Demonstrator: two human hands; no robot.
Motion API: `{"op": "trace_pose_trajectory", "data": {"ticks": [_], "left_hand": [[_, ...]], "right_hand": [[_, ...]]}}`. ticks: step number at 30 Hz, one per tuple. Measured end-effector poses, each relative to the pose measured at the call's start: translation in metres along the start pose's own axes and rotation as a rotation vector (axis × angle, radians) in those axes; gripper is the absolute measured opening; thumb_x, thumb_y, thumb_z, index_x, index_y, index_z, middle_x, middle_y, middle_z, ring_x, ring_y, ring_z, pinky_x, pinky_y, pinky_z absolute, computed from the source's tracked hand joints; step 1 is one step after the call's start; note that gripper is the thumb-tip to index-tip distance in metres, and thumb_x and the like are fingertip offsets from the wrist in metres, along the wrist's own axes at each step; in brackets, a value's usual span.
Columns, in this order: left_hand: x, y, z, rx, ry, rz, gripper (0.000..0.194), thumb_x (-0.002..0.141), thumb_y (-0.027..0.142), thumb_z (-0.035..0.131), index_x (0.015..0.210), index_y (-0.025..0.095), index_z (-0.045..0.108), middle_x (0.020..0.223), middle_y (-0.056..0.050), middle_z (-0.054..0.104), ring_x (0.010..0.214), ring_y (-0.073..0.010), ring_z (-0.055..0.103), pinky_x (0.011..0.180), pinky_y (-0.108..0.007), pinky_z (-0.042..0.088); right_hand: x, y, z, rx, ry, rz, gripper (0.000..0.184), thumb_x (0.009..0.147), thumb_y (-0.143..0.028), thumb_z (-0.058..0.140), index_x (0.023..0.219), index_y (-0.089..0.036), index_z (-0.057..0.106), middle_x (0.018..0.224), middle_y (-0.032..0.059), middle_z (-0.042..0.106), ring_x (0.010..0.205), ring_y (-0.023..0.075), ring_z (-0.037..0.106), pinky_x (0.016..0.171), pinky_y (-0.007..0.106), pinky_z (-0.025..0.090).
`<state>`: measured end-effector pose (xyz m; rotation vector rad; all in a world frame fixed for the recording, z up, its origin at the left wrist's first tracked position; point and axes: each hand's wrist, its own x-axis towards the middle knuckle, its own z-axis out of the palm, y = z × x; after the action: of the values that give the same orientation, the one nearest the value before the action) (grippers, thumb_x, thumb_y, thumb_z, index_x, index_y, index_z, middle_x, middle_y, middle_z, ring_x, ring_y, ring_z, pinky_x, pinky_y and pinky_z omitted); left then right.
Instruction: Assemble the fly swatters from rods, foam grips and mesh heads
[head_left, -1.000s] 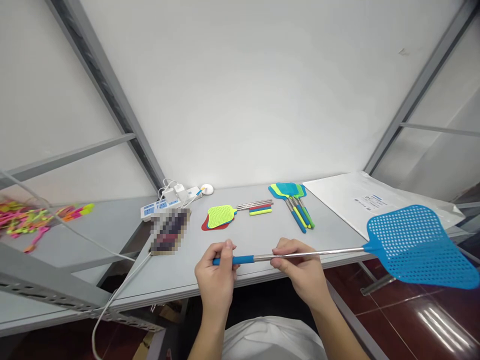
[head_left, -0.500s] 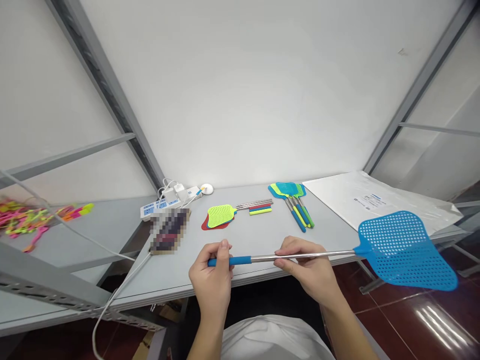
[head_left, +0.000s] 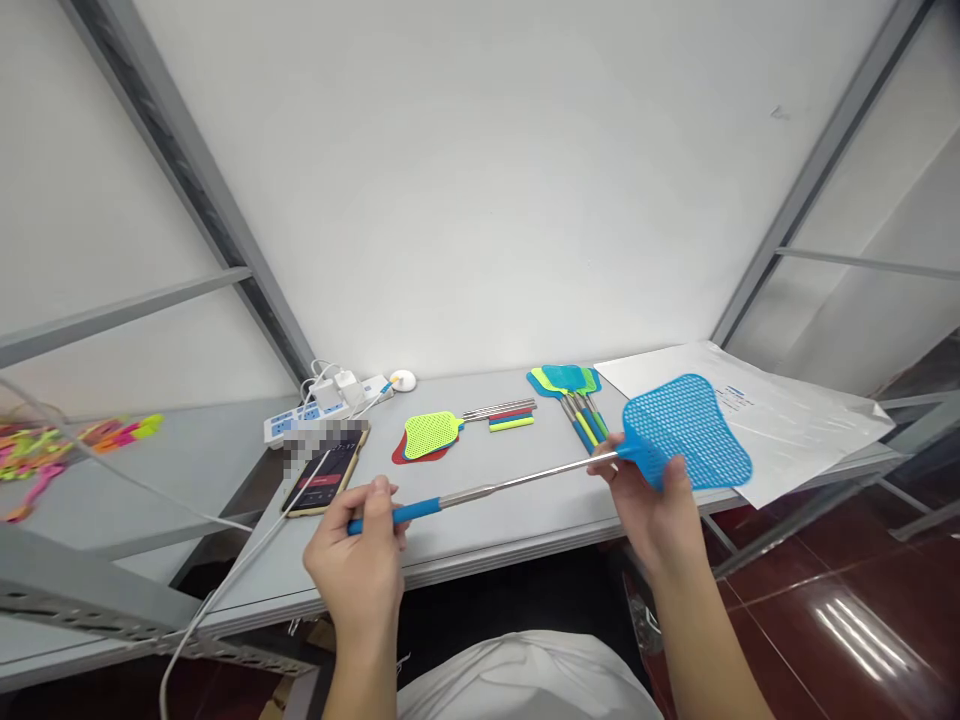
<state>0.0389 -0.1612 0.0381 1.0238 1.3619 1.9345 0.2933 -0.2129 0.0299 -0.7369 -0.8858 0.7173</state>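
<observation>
I hold a blue fly swatter (head_left: 686,432) with a telescopic metal rod over the grey table (head_left: 517,505). My left hand (head_left: 352,565) is closed round its blue grip at the left end. My right hand (head_left: 652,500) pinches the rod just where it meets the blue mesh head, fingers partly behind the head. The rod slopes up from left to right, above the table's front edge.
A stack of swatters with a yellow-green head (head_left: 429,435) lies mid-table, and a fanned bunch of blue and green ones (head_left: 574,395) lies behind. A phone (head_left: 324,475), a power strip (head_left: 315,412) and cables sit left. White sheet (head_left: 757,410) at right; colourful pieces (head_left: 45,445) far left.
My right hand slid along the rod to the swatter head, and the head swung left over the table. My left hand moved left and down with the grip. The view shifted slightly.
</observation>
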Motion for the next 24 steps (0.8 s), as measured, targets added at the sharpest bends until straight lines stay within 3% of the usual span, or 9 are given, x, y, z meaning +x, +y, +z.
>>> {"op": "trace_pose_trajectory", "data": {"ticks": [3, 6, 8, 11, 16, 20, 22, 24], "left_hand": [[0.011, -0.003, -0.005, 0.002, 0.017, 0.020, 0.023, 0.078, 0.037, 0.072, 0.071, 0.017, 0.063, 0.056, 0.005, 0.058, 0.037, -0.0071, 0.044, 0.035, -0.021, 0.035], [0.007, -0.006, -0.002, 0.031, 0.010, 0.004, 0.023, 0.077, 0.038, 0.073, 0.072, 0.017, 0.064, 0.060, 0.004, 0.059, 0.037, -0.0075, 0.046, 0.035, -0.021, 0.035], [-0.005, -0.009, 0.003, 0.063, -0.101, -0.037, 0.023, 0.079, 0.039, 0.071, 0.073, 0.017, 0.065, 0.057, 0.004, 0.057, 0.039, -0.0086, 0.047, 0.037, -0.021, 0.037], [-0.022, -0.015, 0.011, 0.088, -0.357, -0.118, 0.029, 0.084, 0.041, 0.065, 0.068, 0.017, 0.065, 0.049, 0.004, 0.050, 0.041, -0.0104, 0.046, 0.039, -0.021, 0.037], [-0.035, -0.018, 0.016, 0.141, -0.603, -0.133, 0.032, 0.086, 0.049, 0.062, 0.084, 0.017, 0.068, 0.055, 0.002, 0.052, 0.047, -0.0117, 0.047, 0.042, -0.021, 0.039], [-0.063, -0.022, 0.032, 0.003, -0.801, -0.233, 0.040, 0.092, 0.051, 0.055, 0.120, 0.023, 0.054, 0.079, -0.001, 0.060, 0.061, -0.0139, 0.059, 0.056, -0.024, 0.050], [-0.077, -0.027, 0.042, -0.033, -0.861, -0.241, 0.039, 0.095, 0.049, 0.050, 0.125, 0.025, 0.047, 0.102, -0.007, 0.063, 0.088, -0.0193, 0.065, 0.074, -0.030, 0.055], [-0.081, -0.034, 0.051, 0.034, -0.868, -0.169, 0.041, 0.095, 0.044, 0.051, 0.130, 0.024, 0.043, 0.118, -0.012, 0.059, 0.107, -0.0229, 0.061, 0.089, -0.037, 0.053]], "right_hand": [[0.006, -0.003, 0.003, 0.083, 0.243, 0.004, 0.037, 0.095, -0.056, 0.046, 0.119, -0.034, 0.064, 0.114, 0.0040, 0.068, 0.100, 0.0237, 0.064, 0.075, 0.042, 0.056], [0.000, 0.001, 0.018, 0.062, 0.313, 0.014, 0.036, 0.092, -0.047, 0.056, 0.120, -0.025, 0.065, 0.112, 0.0078, 0.070, 0.101, 0.0251, 0.065, 0.074, 0.040, 0.056], [-0.010, 0.008, 0.031, 0.006, 0.286, 0.006, 0.037, 0.093, -0.046, 0.056, 0.117, -0.022, 0.067, 0.104, 0.0085, 0.072, 0.095, 0.0255, 0.068, 0.074, 0.040, 0.056], [-0.022, 0.016, 0.044, -0.069, 0.231, 0.016, 0.039, 0.096, -0.049, 0.049, 0.112, -0.020, 0.070, 0.097, 0.0088, 0.074, 0.091, 0.0258, 0.070, 0.075, 0.040, 0.056], [-0.024, 0.017, 0.043, -0.133, 0.123, 0.078, 0.036, 0.095, -0.047, 0.052, 0.113, -0.020, 0.069, 0.113, 0.0104, 0.071, 0.107, 0.0263, 0.066, 0.092, 0.042, 0.051], [-0.037, 0.033, 0.052, -0.227, -0.089, 0.189, 0.035, 0.096, -0.043, 0.054, 0.125, -0.025, 0.060, 0.122, 0.0085, 0.068, 0.115, 0.0238, 0.062, 0.102, 0.042, 0.047], [-0.042, 0.045, 0.051, -0.283, -0.089, 0.191, 0.033, 0.098, -0.043, 0.047, 0.121, -0.025, 0.061, 0.124, 0.0091, 0.066, 0.116, 0.0235, 0.061, 0.100, 0.040, 0.048], [-0.037, 0.053, 0.040, -0.390, -0.035, 0.158, 0.032, 0.099, -0.045, 0.045, 0.114, -0.024, 0.063, 0.116, 0.0096, 0.068, 0.112, 0.0239, 0.062, 0.097, 0.040, 0.049]]}}
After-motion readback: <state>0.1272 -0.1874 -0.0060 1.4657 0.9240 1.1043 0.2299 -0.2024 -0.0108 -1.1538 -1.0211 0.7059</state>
